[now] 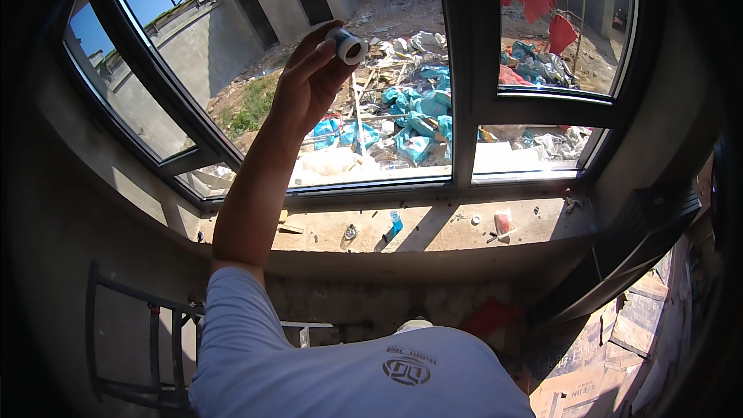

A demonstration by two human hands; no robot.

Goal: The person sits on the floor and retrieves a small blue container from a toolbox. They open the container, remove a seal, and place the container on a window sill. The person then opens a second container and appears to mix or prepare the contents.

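My left arm stretches up and away in front of the window. In its raised left hand (313, 81) is a short roll-like piece (354, 48) with a white ring end, a dark round hole and a teal side. The fingers and thumb close round its side, with the open end turned toward me. I cannot make out its exact kind. Behind the hand is the glass of a dark-framed window (462, 70). My right hand is out of view.
Below the window runs a sunlit sill (333, 241) bearing a small blue bottle-like thing (396, 223), a packet with reddish contents (505, 223), a white ring (476, 220) and wood scraps (290, 227). A dark metal ladder-like frame (155, 340) stands lower left; flattened cardboard (588, 371) lies lower right.
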